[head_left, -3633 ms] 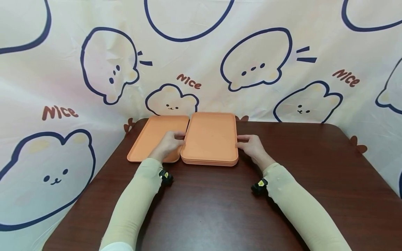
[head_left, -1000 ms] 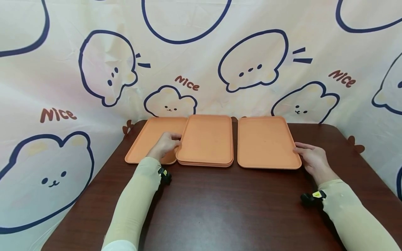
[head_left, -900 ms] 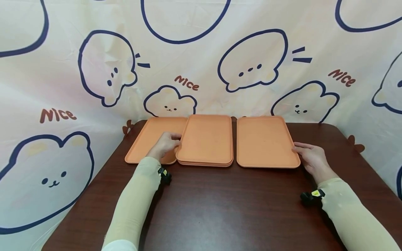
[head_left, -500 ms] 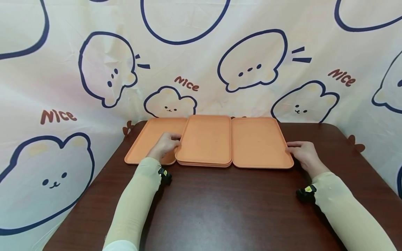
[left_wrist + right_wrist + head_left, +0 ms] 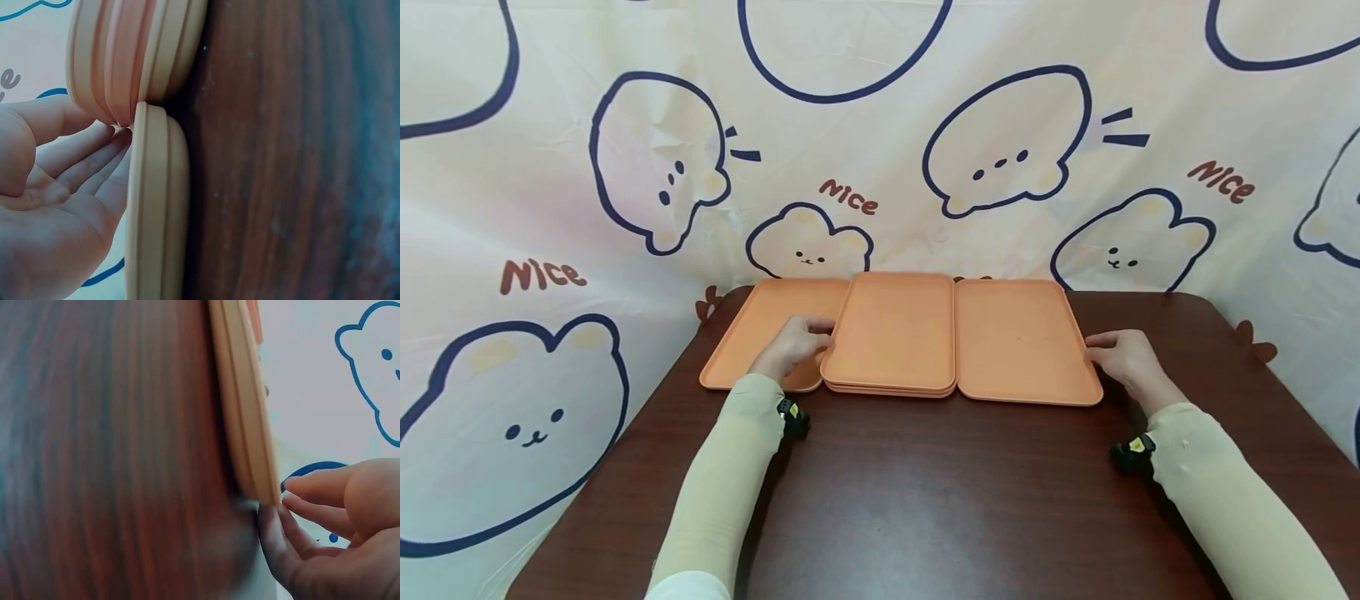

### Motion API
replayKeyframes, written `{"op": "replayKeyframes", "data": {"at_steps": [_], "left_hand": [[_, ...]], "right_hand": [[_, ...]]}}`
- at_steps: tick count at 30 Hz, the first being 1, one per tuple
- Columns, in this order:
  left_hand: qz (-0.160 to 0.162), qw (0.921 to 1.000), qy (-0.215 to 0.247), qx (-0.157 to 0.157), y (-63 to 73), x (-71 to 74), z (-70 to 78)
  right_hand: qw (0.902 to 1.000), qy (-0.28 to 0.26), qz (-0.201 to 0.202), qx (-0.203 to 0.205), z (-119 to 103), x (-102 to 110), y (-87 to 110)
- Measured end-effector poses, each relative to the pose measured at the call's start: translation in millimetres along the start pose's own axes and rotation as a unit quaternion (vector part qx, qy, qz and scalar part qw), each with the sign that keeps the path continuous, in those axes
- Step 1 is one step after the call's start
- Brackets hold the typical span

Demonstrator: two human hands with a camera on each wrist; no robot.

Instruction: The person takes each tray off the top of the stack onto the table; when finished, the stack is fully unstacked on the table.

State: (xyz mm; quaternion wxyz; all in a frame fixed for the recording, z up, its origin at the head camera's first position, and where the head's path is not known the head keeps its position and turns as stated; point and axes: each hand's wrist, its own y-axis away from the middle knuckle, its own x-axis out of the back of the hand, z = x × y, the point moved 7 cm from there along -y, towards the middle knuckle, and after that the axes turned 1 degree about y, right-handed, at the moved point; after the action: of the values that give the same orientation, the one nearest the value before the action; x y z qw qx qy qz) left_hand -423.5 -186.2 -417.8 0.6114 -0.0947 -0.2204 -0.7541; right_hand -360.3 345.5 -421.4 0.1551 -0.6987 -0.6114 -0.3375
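Orange rectangular trays lie along the table's far side. In the middle is a small stack of trays [image 5: 895,333], also seen edge-on as the tray stack [image 5: 125,50] in the left wrist view. My left hand [image 5: 793,342] reaches over the left tray [image 5: 767,304] and touches the stack's left side with thumb and fingertips. To the right, a single tray [image 5: 1024,337] lies flat with its left edge against the stack. My right hand [image 5: 1123,358] is at that tray's right edge. In the right wrist view its fingers [image 5: 273,540] meet the rim while the thumb stands off.
The dark brown wooden table [image 5: 887,492] extends in front of the trays and to their right. A patterned cloth backdrop [image 5: 887,133] hangs directly behind the table's far edge. Dark wrist cameras [image 5: 1131,457] sit on both wrists.
A tray has left the middle stack and lies at its right. Within the last second my right hand slid it leftward, closing the gap. The left hand has stayed at the stack.
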Motion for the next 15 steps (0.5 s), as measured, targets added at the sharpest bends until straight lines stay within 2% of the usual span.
{"op": "replayKeyframes", "data": {"at_steps": [6,11,15], "left_hand": [[-0.003,1.0,0.006,0.003,0.3,1.1,-3.1],[-0.012,0.9999,0.009,0.001,2.5,0.9,-2.9],[-0.018,0.9997,0.014,0.006,3.5,1.0,-4.5]], "right_hand": [[0.9984,-0.036,0.026,0.035,-26.8,-6.5,6.9],[0.9957,-0.057,-0.008,0.073,-58.7,-30.0,12.9],[0.9886,-0.093,-0.048,0.108,-81.6,-55.5,13.7]]}}
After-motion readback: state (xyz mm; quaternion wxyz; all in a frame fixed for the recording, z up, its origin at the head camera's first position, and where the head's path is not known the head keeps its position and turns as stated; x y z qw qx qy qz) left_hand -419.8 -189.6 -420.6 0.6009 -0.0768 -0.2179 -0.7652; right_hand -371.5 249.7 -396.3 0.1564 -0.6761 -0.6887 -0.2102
